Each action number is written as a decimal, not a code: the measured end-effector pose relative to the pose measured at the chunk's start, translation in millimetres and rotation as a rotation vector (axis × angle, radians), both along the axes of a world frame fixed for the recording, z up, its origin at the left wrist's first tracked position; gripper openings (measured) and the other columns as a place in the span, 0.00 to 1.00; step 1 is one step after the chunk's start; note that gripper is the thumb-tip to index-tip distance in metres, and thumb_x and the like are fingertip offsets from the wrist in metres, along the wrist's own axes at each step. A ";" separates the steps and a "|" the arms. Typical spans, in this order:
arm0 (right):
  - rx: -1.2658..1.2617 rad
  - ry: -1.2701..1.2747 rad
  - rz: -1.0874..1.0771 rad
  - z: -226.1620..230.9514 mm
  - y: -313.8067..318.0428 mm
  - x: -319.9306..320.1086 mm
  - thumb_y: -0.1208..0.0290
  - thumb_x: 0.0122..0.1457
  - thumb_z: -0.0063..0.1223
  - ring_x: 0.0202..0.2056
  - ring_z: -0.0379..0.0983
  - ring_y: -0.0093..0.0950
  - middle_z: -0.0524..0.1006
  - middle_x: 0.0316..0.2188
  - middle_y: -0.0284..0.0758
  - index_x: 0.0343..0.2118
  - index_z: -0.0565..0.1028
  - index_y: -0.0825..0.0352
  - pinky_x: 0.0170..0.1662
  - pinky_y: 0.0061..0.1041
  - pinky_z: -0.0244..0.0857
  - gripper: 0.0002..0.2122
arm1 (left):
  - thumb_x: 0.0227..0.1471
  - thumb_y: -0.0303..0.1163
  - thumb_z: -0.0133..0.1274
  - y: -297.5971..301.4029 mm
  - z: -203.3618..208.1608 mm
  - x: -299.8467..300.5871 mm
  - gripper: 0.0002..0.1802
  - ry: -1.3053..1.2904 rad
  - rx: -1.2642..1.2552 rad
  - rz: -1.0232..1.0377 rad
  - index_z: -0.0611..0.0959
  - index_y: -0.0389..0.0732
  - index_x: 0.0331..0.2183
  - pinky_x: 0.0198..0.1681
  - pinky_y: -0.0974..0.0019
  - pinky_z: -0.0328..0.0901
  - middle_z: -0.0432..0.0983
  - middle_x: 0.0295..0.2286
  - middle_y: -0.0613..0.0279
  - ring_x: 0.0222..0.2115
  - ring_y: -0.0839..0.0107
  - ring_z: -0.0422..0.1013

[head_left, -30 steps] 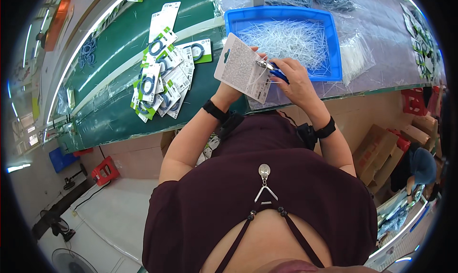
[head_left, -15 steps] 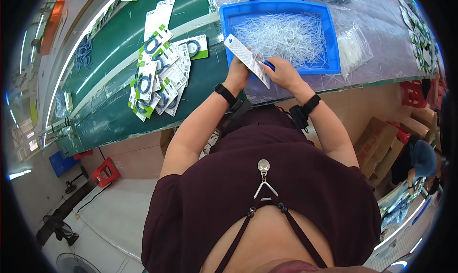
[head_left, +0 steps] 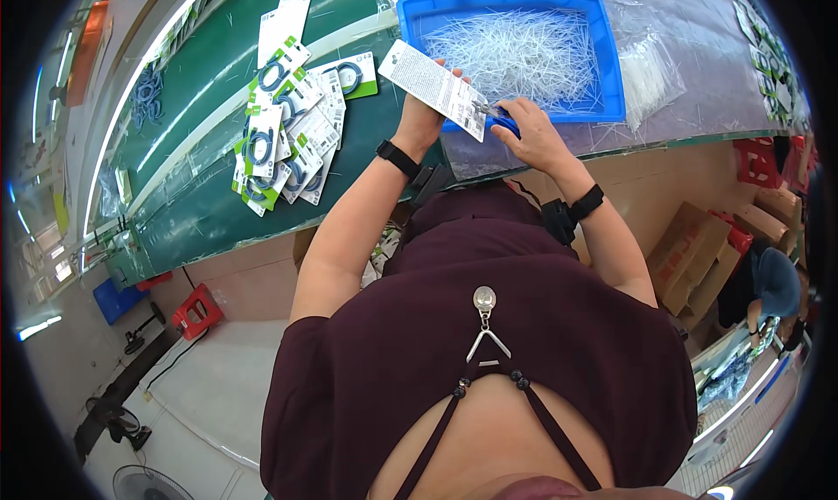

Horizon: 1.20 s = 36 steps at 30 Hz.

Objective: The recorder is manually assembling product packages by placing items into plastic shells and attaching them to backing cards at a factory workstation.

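Note:
My left hand (head_left: 421, 121) is closed on a white packaging card (head_left: 428, 82), tilted with its printed back upward. Some of its fingers are hidden behind the card. Blue-handled cutting pliers (head_left: 508, 126) are gripped in my right hand (head_left: 539, 139). Their metal jaws lie at the card's lower right edge; what is between them is too small to make out. Both hands are in front of a blue tray (head_left: 618, 81) holding a heap of thin white plastic strips (head_left: 532, 55).
Left of my hands, carded coiled cables (head_left: 284, 107) lie piled on the green mat (head_left: 201, 177). A clear bag of white strips (head_left: 650, 76) rests right of the tray. Cardboard boxes (head_left: 690, 260) stand below the table at right, near another person (head_left: 775, 282).
The card has turned so more of its printed back shows, and has shifted up and left. My right hand has moved slightly right and down, with the pliers now plainly showing.

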State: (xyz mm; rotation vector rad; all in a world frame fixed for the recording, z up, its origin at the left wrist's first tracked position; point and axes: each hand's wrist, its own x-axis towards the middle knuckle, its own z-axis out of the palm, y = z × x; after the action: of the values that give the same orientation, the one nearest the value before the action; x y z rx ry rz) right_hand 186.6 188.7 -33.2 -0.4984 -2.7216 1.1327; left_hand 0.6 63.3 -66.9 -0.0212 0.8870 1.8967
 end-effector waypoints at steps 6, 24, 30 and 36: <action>0.021 -0.010 0.015 -1.2 0.2 0.4 0.61 0.55 0.55 0.42 0.68 0.40 0.72 0.38 0.41 0.45 0.71 0.68 0.46 0.37 0.61 0.19 | 0.60 0.36 0.45 -0.5 9.2 2.5 0.22 0.006 -0.004 -0.003 0.62 0.38 0.52 0.50 0.49 0.67 0.71 0.42 0.46 0.46 0.49 0.70; -0.147 -0.044 0.011 6.7 -11.8 -5.0 0.62 0.57 0.54 0.38 0.71 0.41 0.74 0.34 0.42 0.40 0.73 0.68 0.42 0.34 0.65 0.15 | 0.60 0.32 0.46 -6.0 4.0 8.3 0.22 0.173 -0.072 0.041 0.63 0.37 0.53 0.47 0.56 0.69 0.70 0.42 0.49 0.44 0.57 0.72; -0.197 0.015 0.096 19.3 -16.9 -14.8 0.63 0.57 0.53 0.42 0.69 0.41 0.71 0.38 0.44 0.45 0.70 0.69 0.45 0.35 0.64 0.17 | 0.60 0.33 0.46 -2.0 12.4 9.4 0.22 0.228 -0.037 0.010 0.63 0.37 0.53 0.48 0.56 0.68 0.71 0.41 0.51 0.45 0.58 0.72; -0.191 0.046 0.089 22.9 -18.3 -17.2 0.62 0.57 0.53 0.40 0.69 0.41 0.71 0.36 0.42 0.44 0.71 0.69 0.44 0.35 0.64 0.17 | 0.59 0.31 0.46 -3.8 17.0 11.2 0.21 0.228 -0.033 0.005 0.64 0.37 0.53 0.48 0.60 0.68 0.72 0.42 0.52 0.45 0.61 0.71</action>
State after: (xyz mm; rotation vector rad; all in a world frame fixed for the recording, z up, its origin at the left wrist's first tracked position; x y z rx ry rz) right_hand 169.4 170.4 -10.2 -0.3733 -2.6335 1.4177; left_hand 11.8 59.5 -49.9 0.1765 1.0714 1.9144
